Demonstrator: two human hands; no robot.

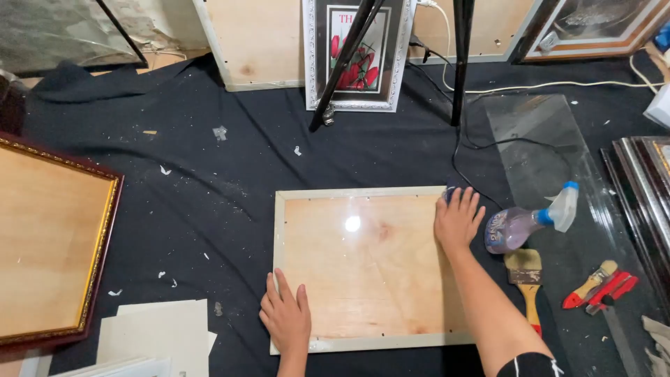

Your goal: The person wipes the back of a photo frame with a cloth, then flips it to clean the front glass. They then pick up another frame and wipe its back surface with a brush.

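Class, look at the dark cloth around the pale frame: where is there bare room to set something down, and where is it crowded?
Free: the dark cloth between the gold-edged frame and the pale frame, apart from small scraps. Crowded: beside the right hand, where the spray bottle, paintbrush, red tools and glass sheet lie.

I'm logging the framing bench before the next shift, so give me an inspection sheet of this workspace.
Surface: dark cloth, dusty, flecked with white scraps.
Job's things: pale wooden frame lying flat, glossy pane reflecting a light.
Clutter: spray bottle, paintbrush, red-handled tools, loose glass sheet, white boards.
Hands: left hand flat on the frame's lower left corner; right hand presses something blue at the upper right corner.
Cables: black cable and white cable across the cloth.
Surroundings: tripod legs, gold-trimmed frame, flower picture.
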